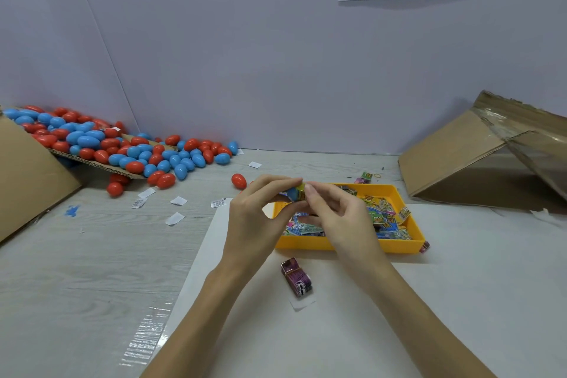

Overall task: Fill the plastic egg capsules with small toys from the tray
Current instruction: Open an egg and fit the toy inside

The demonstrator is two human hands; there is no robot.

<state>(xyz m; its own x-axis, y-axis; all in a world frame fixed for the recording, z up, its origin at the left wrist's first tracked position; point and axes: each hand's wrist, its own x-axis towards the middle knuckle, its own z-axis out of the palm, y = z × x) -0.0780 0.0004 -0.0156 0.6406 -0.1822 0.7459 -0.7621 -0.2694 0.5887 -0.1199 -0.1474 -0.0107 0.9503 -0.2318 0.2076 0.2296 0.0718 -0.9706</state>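
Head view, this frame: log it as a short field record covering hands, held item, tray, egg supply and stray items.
left hand: pinches a blue capsule piece
right hand: pinches a yellow-green toy packet against that piece
yellow tray: under the hands, holds assorted small packets
egg pile: red and blue, far left, spilling off cardboard
lone red egg: beside the tray's far left corner
purple bundle: on the white sheet, nearer than the tray

Single head view — looks forward and down, close over the table (92,255), facing the back wall (245,55).
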